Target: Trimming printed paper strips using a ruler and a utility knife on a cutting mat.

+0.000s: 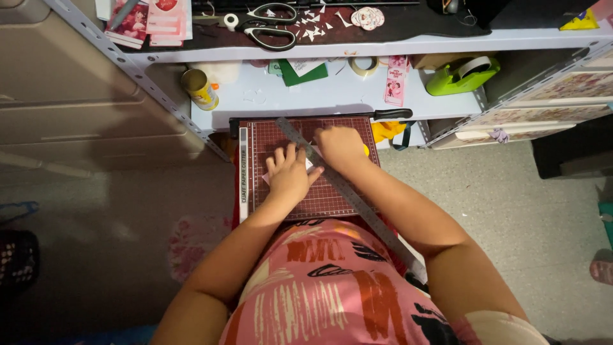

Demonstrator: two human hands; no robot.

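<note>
The left hand (pixel 290 176) lay flat with fingers spread on a small pale paper (pixel 309 164) in the middle of the red cutting board (pixel 332 198), and it could have slipped. The right hand (pixel 338 147) curled on the metal ruler (pixel 345 191) (grip hidden), near the blade. At the upper right, a green holder (pixel 447 83) held tape.

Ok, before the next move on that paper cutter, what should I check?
1. Left hand flat on the small pale paper piece: ok.
2. Right hand pressing the long grey metal ruler: ok.
3. Ruler lying diagonally across the dark red gridded cutter board: ok.
4. Black-handled cutter arm along the far edge, away from fingers: ok.
5. Paper aligned to the grid: cannot tell.
</note>
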